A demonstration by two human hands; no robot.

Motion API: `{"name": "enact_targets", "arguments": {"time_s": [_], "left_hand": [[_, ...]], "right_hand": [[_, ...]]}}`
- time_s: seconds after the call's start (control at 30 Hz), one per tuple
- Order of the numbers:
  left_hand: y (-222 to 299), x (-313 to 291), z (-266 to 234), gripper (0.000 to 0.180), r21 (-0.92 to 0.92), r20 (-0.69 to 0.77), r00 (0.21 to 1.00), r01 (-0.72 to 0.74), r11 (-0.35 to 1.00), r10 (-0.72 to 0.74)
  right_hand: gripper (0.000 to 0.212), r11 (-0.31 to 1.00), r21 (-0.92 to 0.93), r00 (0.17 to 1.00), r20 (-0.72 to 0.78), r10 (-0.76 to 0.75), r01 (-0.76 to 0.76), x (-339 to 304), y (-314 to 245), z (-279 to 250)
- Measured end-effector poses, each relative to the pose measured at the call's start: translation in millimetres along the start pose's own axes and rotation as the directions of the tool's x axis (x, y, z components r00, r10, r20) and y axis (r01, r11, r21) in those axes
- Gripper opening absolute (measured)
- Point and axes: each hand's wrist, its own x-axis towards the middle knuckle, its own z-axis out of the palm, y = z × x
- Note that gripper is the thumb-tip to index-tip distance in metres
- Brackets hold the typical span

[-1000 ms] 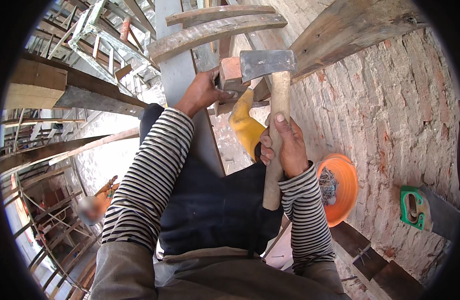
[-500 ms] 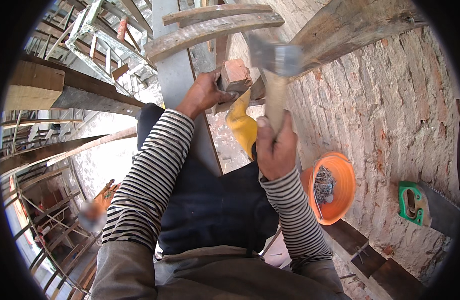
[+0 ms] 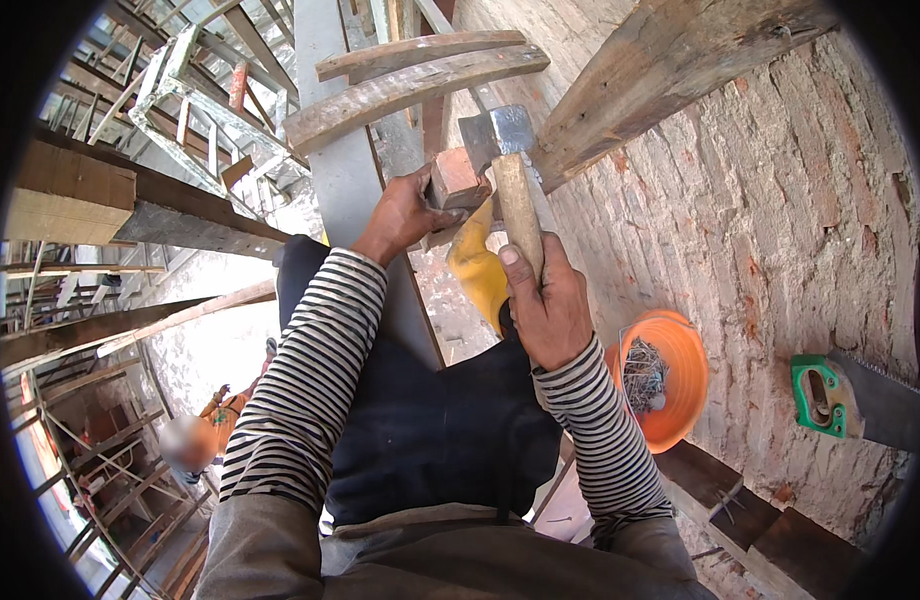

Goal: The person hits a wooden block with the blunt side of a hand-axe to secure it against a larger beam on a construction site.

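My left hand [image 3: 408,212] is closed round the side of a squared reddish block [image 3: 457,178]; whether it is wood or brick I cannot tell. In my right hand [image 3: 550,308] is a hatchet, gripped by its pale wooden handle [image 3: 518,210] with the thumb along it. The hatchet's metal head [image 3: 498,134] stands just above and right of the block; from here I cannot tell whether they touch. Below the block shows a yellow boot [image 3: 480,262].
A grey plank [image 3: 342,180] runs beside my left hand, with curved timbers [image 3: 420,85] across it. An orange bucket of nails [image 3: 688,375] and a green-handled saw [image 3: 825,397] are by the rough wall [image 3: 700,220]. A thick beam [image 3: 670,80] slants above. Another person [image 3: 220,425] is far below left.
The hatchet has moved left and down toward the block, its head now sharp rather than blurred. My left hand keeps hold of the block, which appears slightly lower and further left.
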Motion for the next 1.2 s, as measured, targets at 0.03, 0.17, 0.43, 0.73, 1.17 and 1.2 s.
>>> {"name": "enact_targets", "arguments": {"time_s": [0.03, 0.17, 0.43, 0.73, 1.17, 1.2], "left_hand": [[-0.7, -0.5, -0.3, 0.063, 0.019, -0.015, 1.000, -0.017, 1.000, 0.017], [3.0, 1.8, -1.5, 0.063, 0.045, 0.072, 0.997, 0.039, 0.998, -0.043], [4.8, 2.2, 3.7, 0.058, 0.068, -0.021, 0.997, -0.075, 0.995, 0.077], [13.5, 1.8, 1.5, 0.060, 0.093, 0.073, 0.993, 0.083, 0.992, -0.090], [14.4, -3.0, -4.3, 0.066, 0.016, 0.089, 0.994, 0.068, 0.998, -0.069], [11.7, 0.0, -3.5, 0.066, 0.008, 0.074, 0.997, 0.036, 0.999, -0.037]], "right_hand": [[0.038, 0.999, -0.029, 0.999, -0.016, -0.031, 0.030, -2.9, -1.9, 1.5], [0.039, 0.786, 0.546, 0.957, 0.139, 0.255, -0.289, -5.2, 0.9, 0.0], [0.035, 0.983, 0.170, 0.998, -0.023, -0.063, 0.066, -4.7, 3.8, -9.4], [0.037, 0.982, -0.141, 0.981, -0.132, -0.142, 0.123, -0.7, 21.7, 10.2], [0.039, 0.617, 0.608, 0.859, 0.259, 0.442, -0.500, 19.6, 31.5, -19.7], [0.038, 0.715, 0.570, 0.910, 0.174, 0.377, -0.405, 19.5, 27.8, -18.1]]}}
